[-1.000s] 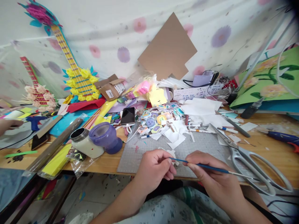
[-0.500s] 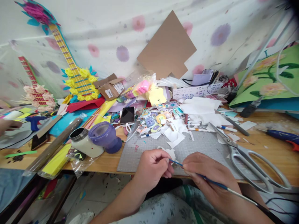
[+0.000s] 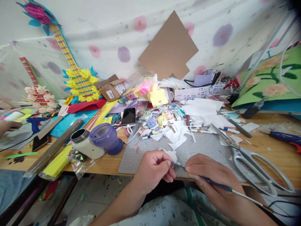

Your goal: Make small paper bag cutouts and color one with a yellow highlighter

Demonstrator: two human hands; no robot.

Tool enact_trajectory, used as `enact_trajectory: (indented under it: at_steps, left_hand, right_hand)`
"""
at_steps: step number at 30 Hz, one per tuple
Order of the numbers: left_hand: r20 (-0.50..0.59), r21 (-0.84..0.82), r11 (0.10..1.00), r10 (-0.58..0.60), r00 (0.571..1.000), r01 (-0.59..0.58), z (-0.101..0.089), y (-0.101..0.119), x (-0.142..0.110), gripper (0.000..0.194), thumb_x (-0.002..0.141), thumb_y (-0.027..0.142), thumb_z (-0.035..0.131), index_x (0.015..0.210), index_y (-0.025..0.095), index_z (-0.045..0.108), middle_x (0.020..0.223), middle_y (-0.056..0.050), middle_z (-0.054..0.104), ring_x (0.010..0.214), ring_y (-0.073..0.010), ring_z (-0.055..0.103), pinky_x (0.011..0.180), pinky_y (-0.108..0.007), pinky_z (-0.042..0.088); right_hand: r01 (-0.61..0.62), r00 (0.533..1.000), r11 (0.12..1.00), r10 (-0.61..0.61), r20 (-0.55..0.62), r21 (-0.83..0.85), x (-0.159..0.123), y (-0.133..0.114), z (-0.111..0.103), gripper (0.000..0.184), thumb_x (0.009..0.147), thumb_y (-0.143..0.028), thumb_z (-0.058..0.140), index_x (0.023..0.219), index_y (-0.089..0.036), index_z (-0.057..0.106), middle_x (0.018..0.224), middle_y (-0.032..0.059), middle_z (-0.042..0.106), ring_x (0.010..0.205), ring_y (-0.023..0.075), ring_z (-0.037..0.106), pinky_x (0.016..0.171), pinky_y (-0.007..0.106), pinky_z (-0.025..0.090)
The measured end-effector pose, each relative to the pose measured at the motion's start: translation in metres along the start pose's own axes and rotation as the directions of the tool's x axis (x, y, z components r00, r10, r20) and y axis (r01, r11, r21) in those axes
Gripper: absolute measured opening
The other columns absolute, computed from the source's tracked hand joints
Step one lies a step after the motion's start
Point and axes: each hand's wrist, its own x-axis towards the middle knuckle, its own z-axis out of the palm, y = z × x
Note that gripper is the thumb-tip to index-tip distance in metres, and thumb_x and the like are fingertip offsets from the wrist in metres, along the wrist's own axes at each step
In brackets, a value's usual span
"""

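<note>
Hands, two, low centre of the frame, over the near edge of one grey cutting mat (image 3: 202, 147). Left hand (image 3: 154, 168): fingers curled inward, thumb and forefinger pinching the tip end of one thin blue paintbrush (image 3: 213, 183). Right hand (image 3: 213, 180): fingers pressed together around the brush shaft, just right of the left hand; the two hands lie near each other, not touching. Brush handle runs down toward the lower right of the frame, past the right wrist.

One pair of large grey scissors (image 3: 249, 163) lies at right centre, blades on the mat, handles on the wooden table (image 3: 277, 147). One purple jar (image 3: 105, 138) and one white jar (image 3: 86, 146) lie tipped at left centre, touching. One dark phone (image 3: 129, 116) sits above them, centre. Cut stickers (image 3: 152, 122) heaped mid-frame; count not determinable. Two paper guitars at upper left: one yellow guitar (image 3: 77, 81), one red guitar (image 3: 35, 88). One brown cardboard sheet (image 3: 168, 47) leans at upper centre. A third hand (image 3: 8, 126), another person's, shows at the far left edge.
</note>
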Motion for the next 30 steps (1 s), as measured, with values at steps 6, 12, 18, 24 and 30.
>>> enact_trajectory:
  at_steps: [6, 12, 18, 24, 30]
  left_hand:
    - [-0.010, 0.029, 1.000, -0.009, 1.000, 0.009, 0.0012, 0.0016, -0.0009, 0.017, 0.062, 0.031, 0.061, 0.060, 0.015, 0.056, 0.045, -0.001, 0.060, 0.036, -0.0082, 0.051, 0.038, -0.017, 0.041]
    - [-0.033, 0.045, 0.999, -0.022, 0.999, 0.024, 0.0016, 0.0006, -0.0011, 0.013, 0.062, 0.026, 0.053, 0.063, 0.015, 0.058, 0.046, 0.000, 0.060, 0.036, -0.0076, 0.051, 0.038, -0.017, 0.042]
    - [-0.011, 0.034, 0.999, -0.042, 0.999, 0.043, 0.0014, 0.0003, -0.0004, 0.015, 0.062, 0.028, 0.051, 0.066, 0.015, 0.058, 0.047, 0.000, 0.061, 0.036, -0.0077, 0.051, 0.038, -0.017, 0.043]
    - [0.007, 0.029, 0.998, -0.060, 0.998, 0.060, -0.0002, 0.0005, -0.0015, 0.013, 0.060, 0.029, 0.057, 0.060, 0.015, 0.055, 0.044, 0.000, 0.060, 0.035, -0.0074, 0.050, 0.037, -0.017, 0.042]
    - [0.004, 0.032, 0.998, -0.063, 0.998, 0.063, -0.0009, -0.0018, -0.0018, 0.012, 0.061, 0.027, 0.055, 0.062, 0.015, 0.057, 0.045, 0.000, 0.060, 0.035, -0.0080, 0.051, 0.037, -0.017, 0.041]
  right_hand:
    - [-0.031, 0.998, 0.999, 0.030, 0.056, 0.016, -0.0012, -0.0005, -0.0005, 0.031, 0.089, -0.001, 0.049, 0.111, -0.022, 0.057, 0.094, 0.0064, 0.060, 0.084, 0.0191, 0.058, 0.070, 0.031, 0.049]
    - [0.004, 0.999, 1.000, -0.004, 0.046, -0.001, -0.0012, -0.0012, 0.0007, 0.037, 0.086, 0.004, 0.049, 0.113, -0.020, 0.056, 0.094, 0.0068, 0.061, 0.085, 0.0185, 0.058, 0.072, 0.031, 0.049]
    - [-0.013, 0.999, 1.000, 0.014, 0.049, -0.022, -0.0021, -0.0003, -0.0001, 0.029, 0.090, -0.002, 0.049, 0.110, -0.020, 0.058, 0.093, 0.0072, 0.061, 0.084, 0.0191, 0.059, 0.071, 0.031, 0.051]
    - [-0.016, 0.997, 0.999, 0.018, 0.072, -0.034, -0.0011, -0.0026, 0.0000, 0.023, 0.092, -0.006, 0.049, 0.107, -0.020, 0.058, 0.090, 0.0065, 0.061, 0.081, 0.0194, 0.059, 0.069, 0.031, 0.050]
    - [0.001, 0.993, 0.999, 0.004, 0.115, -0.043, -0.0017, -0.0041, -0.0016, 0.029, 0.093, -0.005, 0.046, 0.113, -0.024, 0.055, 0.092, 0.0063, 0.061, 0.081, 0.0196, 0.059, 0.068, 0.031, 0.049]
